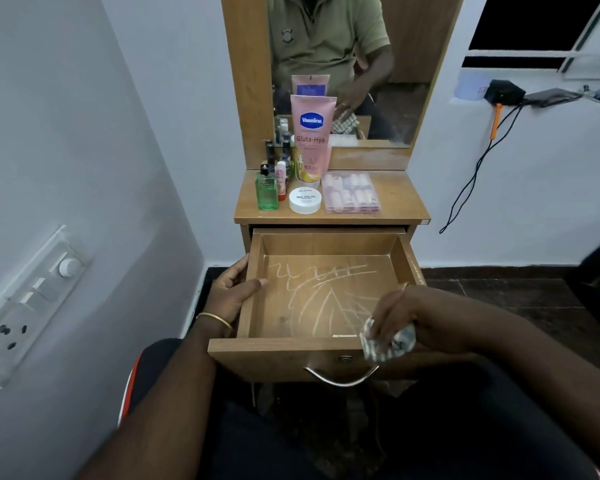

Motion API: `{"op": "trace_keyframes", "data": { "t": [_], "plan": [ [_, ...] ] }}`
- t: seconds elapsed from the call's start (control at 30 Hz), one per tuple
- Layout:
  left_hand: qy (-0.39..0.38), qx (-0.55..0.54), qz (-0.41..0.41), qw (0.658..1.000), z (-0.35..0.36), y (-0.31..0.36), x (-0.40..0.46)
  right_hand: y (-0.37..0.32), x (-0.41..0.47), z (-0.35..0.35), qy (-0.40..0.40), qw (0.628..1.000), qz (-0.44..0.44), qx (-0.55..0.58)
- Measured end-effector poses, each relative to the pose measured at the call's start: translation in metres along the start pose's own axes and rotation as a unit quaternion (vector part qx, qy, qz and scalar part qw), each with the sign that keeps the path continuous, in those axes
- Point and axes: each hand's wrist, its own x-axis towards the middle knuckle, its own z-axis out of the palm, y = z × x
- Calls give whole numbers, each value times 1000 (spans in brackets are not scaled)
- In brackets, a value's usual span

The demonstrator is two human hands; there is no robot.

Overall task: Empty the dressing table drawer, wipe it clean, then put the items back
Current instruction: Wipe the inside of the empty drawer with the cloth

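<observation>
We see the drawer [321,299] of a wooden dressing table pulled fully out toward the person, its inside holding no items, its wooden floor marked with pale chalky streaks. A curved metal handle [340,375] sits on its front panel. The left hand [234,292] holds the drawer's left wall, thumb inside and fingers wrapped over the outside edge; a gold bangle [214,319] circles that wrist. The right hand [400,318] hangs over the drawer's front right corner, its fingers curled around a crumpled checked cloth [387,341].

Above the drawer, the surface [399,206] carries the removed things, all toward its left and middle. A tall pink Vaseline tube [311,140] stands upright near the back edge. Just left of it stand several small dark bottles [278,150], a green bottle [266,190] and a small red and white tube [281,180]. A white round tub [305,199] labelled nail polish lies near the front edge, and beside it, to the right, lies a clear box [351,197] of small pinkish bottles.

A mirror [378,64] rises behind the surface, reflecting a person in an olive shirt. White walls stand on both sides. The left wall bears a switch panel [28,306] with sockets. On the right, a black cable [471,178] hangs from a ledge below a dark window [534,22]. The floor [499,292] is dark.
</observation>
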Motion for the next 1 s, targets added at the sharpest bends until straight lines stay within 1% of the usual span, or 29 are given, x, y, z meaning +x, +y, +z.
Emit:
{"op": "trace_keyframes", "data": {
  "t": [0.1,0.23,0.3,0.4,0.47,0.6,0.73,0.83,0.9,1.0],
  "plan": [
    [-3,5,-2,1000,1,1,-2,-3,26,19,8,999,-9,-41],
    [2,-3,-11,1000,-1,-3,1,-37,89,52,11,998,-45,-42],
    [-4,-5,-13,1000,-1,-6,3,-56,108,61,40,996,-76,-36],
    [3,6,-14,1000,-1,-7,4,-53,109,66,64,995,-72,-32],
    [9,20,-15,1000,0,-7,4,-37,91,64,54,996,-67,-11],
    [20,46,-7,999,3,-3,1,1,27,41,80,996,-23,-10],
    [21,46,-12,999,4,-1,-1,29,-46,9,124,992,-34,-3],
    [21,46,-14,999,5,0,-3,47,-88,-8,142,989,-42,-11],
    [19,55,-13,998,6,1,-3,56,-106,-16,136,990,-13,-33],
    [20,61,-12,998,7,2,-4,65,-119,-26,103,994,14,-45]
  ]
}}
